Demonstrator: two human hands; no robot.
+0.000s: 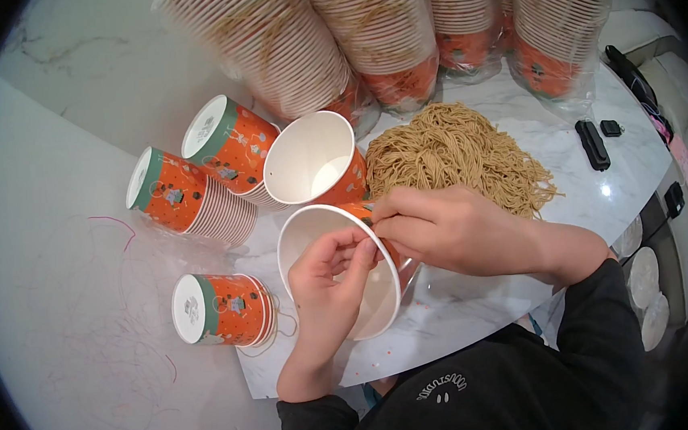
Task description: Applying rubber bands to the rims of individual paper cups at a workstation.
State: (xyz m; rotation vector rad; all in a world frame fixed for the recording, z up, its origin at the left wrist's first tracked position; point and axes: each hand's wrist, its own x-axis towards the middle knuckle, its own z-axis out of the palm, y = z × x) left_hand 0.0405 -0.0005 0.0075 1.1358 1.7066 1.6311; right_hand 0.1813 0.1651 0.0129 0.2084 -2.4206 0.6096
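Left hand (329,277) reaches into the mouth of a cup (298,247), its thumb and forefinger closed on the right side of the rim and its other fingers curled. Right hand (434,228) meets it there from outside, thumb and forefinger pinching the same stretch of rim; whether anything thin lies between the fingertips cannot be told. This one cup is at the near side of the table (456,307), mouth turned up toward the head; the left hand covers part of its inside, the right hand part of its outer wall.

Just beyond is one open cup (307,157), close against the far side of the cup in hand. A single heap of tan string (460,153) lies beyond the right hand, which hides its near edge.

Three stacks with their bases showing are at the left: two tall ones, the outer stack (176,188) and the inner stack (234,147), side by side, and one short stack (234,308) nearer, with a loose strand (286,325) beside it. Along the far side, four wrapped stacks (382,34) show plainly, a fifth partly hidden among them. Two black gadgets (593,145) lie at the right, one long, one small.
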